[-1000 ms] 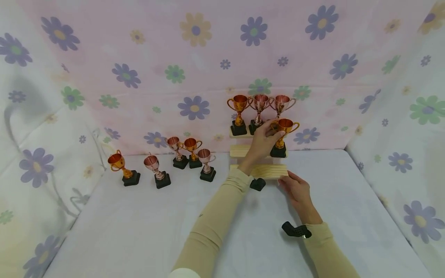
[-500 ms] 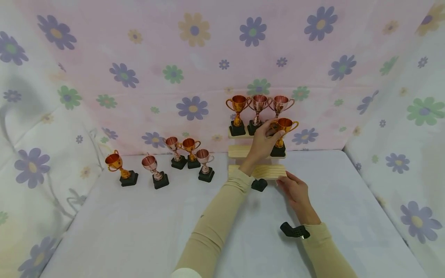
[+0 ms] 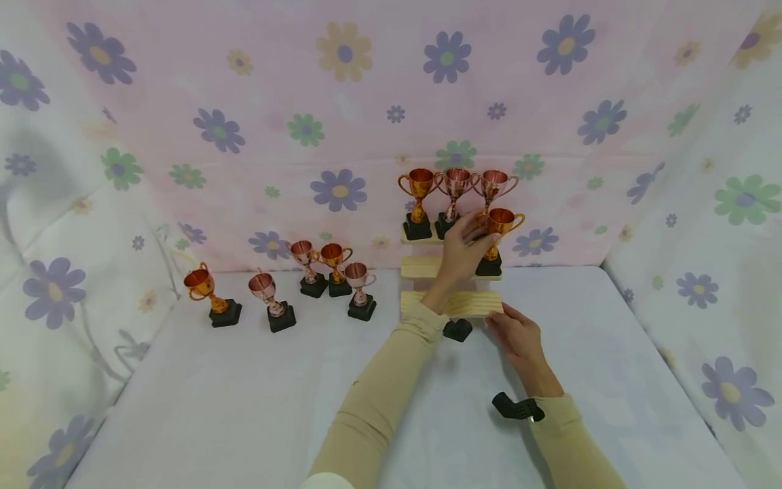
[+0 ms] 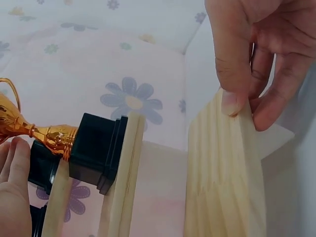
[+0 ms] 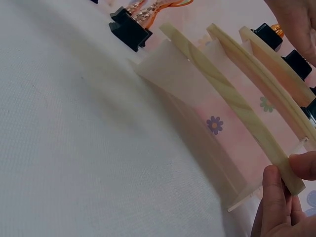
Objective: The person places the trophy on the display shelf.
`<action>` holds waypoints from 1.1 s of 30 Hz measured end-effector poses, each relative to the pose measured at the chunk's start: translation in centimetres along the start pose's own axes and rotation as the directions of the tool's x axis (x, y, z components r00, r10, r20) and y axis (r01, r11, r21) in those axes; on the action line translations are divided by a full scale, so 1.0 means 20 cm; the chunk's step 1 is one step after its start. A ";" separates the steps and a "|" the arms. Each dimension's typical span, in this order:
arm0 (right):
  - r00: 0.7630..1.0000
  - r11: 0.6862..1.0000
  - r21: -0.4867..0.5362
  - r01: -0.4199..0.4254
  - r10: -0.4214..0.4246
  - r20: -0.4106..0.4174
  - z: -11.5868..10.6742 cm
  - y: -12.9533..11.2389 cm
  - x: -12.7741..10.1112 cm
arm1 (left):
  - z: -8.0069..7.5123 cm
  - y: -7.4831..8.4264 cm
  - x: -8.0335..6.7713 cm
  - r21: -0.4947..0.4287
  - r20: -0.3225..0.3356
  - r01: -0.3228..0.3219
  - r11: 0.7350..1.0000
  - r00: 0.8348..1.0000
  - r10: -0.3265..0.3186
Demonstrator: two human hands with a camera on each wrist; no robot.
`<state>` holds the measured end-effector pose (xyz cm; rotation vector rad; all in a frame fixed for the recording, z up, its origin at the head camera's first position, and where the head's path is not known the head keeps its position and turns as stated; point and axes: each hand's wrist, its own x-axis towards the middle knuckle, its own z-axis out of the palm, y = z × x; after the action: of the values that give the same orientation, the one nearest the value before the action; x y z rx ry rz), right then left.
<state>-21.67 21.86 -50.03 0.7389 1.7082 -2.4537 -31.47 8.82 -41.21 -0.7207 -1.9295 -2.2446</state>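
Observation:
A three-step wooden stand [image 3: 452, 302] is set against the back wall. On its middle step, at the right, stands a gold trophy [image 3: 501, 224] on a black base. My left hand [image 3: 464, 248] holds that trophy by the cup and stem; in the left wrist view its fingertips [image 4: 15, 168] lie beside the trophy's stem [image 4: 49, 138]. My right hand [image 3: 516, 336] pinches the right end of the lowest step, which the right wrist view shows between thumb and fingers [image 5: 284, 197]. Three trophies [image 3: 455, 187] line the top step.
Several more gold and copper trophies [image 3: 332, 261] stand on the white tabletop [image 3: 244, 394] left of the stand, reaching toward the left wall [image 3: 208, 285]. Flowered cloth walls close the back and both sides. Black wrist cameras [image 3: 516, 407] sit under each wrist.

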 end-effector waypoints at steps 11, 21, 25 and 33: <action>1.000 0.999 -0.029 0.016 -0.016 -0.003 -0.01 0.00 -0.02 | -0.04 0.01 -0.30 -0.187 -0.140 -0.051 0.981 0.990 0.025; 1.000 0.999 -0.027 0.029 -0.029 -0.001 0.01 0.01 -0.01 | -0.22 -0.01 -0.67 0.020 0.182 0.071 0.997 0.981 -0.073; 1.000 0.999 -0.040 0.019 -0.020 -0.010 0.01 0.01 0.00 | -0.38 0.00 -0.80 0.163 0.275 0.111 0.980 0.949 -0.153; 1.000 1.000 -0.021 -0.003 0.003 -0.025 0.01 0.01 0.00 | -0.77 0.09 -0.98 0.358 0.379 0.229 0.905 0.851 -0.365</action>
<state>-21.68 21.62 -50.10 0.7721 1.7372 -2.4308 -17.94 -10.75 -49.02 -1.0067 -2.6988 -1.9794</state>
